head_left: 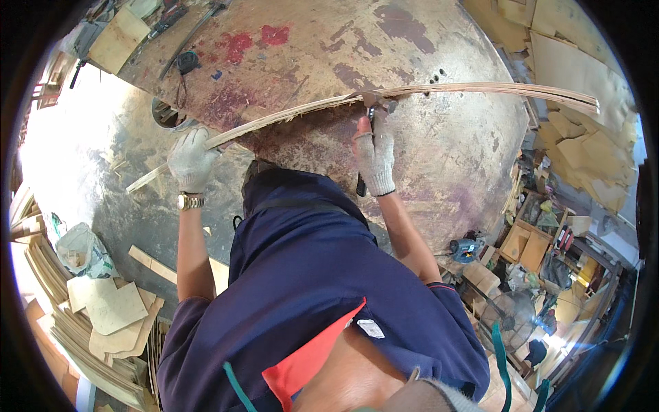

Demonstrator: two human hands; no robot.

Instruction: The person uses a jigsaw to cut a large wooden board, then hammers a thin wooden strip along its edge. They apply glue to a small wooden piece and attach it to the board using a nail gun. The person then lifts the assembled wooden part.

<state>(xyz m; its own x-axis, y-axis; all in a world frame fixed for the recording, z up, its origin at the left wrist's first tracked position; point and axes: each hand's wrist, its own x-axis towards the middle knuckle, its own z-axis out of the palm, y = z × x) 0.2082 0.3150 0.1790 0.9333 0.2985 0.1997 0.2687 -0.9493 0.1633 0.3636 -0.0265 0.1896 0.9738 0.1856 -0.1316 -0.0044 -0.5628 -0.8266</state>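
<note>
A long, thin bundle of wooden strips [288, 114] runs across the worn worktable, its right end reaching past the table's edge. Gloved in white knit, my left hand [190, 161] is closed round the bundle near its left end. My right hand [375, 159], in a similar glove with a bare thumb showing, grips the dark handle of a hammer [379, 103]. The hammer's rusty head lies at the strips, near their middle; whether it touches them I cannot tell. Some edges of the strips look rough and splintered.
The worktable [446, 147] is stained and scuffed. A tape measure [187, 62] and a power drill [168, 19] lie at its far left. Plywood offcuts [113, 309] and a plastic sack [84, 250] stand at my left. A cluttered wooden crate [532, 233] is at the right.
</note>
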